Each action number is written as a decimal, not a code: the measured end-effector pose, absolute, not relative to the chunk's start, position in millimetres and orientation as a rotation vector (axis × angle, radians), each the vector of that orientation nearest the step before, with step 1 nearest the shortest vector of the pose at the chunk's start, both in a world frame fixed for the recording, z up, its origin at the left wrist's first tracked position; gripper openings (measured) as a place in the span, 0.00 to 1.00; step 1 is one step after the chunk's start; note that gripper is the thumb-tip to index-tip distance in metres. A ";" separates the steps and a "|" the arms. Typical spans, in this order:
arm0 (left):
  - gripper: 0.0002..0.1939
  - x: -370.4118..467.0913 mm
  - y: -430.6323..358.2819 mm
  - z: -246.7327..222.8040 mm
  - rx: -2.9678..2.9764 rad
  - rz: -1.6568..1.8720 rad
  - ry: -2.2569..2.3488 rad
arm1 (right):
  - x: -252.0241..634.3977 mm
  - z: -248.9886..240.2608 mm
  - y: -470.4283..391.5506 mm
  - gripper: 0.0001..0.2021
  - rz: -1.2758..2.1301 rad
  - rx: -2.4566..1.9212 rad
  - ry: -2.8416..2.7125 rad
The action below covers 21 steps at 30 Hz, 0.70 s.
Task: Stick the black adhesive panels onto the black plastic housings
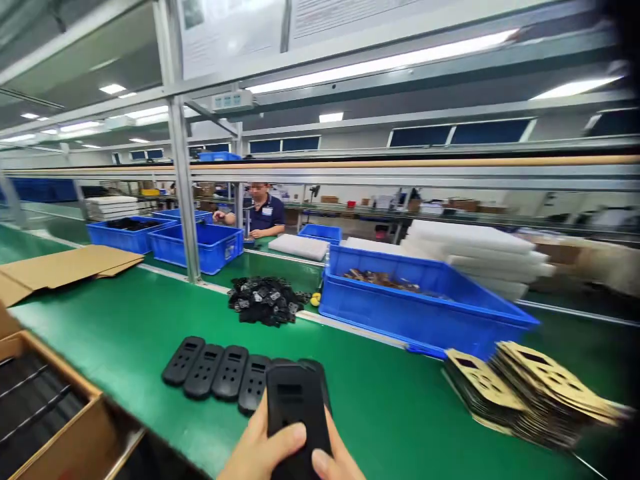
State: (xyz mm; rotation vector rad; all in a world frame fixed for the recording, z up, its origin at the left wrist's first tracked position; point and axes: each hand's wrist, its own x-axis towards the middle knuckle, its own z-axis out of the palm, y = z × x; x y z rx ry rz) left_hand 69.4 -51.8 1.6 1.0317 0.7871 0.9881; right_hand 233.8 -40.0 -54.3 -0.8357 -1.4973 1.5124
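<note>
Both my hands grip one black plastic housing (295, 400), held upright low in the centre of the head view. My left hand (265, 440) wraps its left side, the thumb lying across its front. On the other edge, my right hand (337, 450) presses with its thumb near the lower right. Behind the held housing, several similar black housings (231, 373) lie in a row on the green table (135, 333); the rightmost ones are partly covered by it. Farther back sits a pile of small black parts (265, 300).
Stacks of yellowish panels (550, 377) stand at the right. Blue bins (400, 320) line the table's back edge, with white foam sheets behind. Cardboard sheets (70, 267) lie at the left, above an open carton (75, 440). A person (267, 213) sits across the table.
</note>
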 end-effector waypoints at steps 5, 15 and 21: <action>0.39 121.2 -5.2 -3.9 1.543 0.896 0.892 | 289.1 -42.8 -17.3 0.48 1.259 -1.097 -1.297; 0.44 103.2 7.6 -28.3 2.396 0.298 1.073 | 344.7 -29.6 8.4 0.46 0.314 -2.139 -1.722; 0.43 76.8 -0.7 -31.3 2.501 0.318 1.279 | 322.7 -25.4 0.7 0.44 0.410 -2.089 -1.961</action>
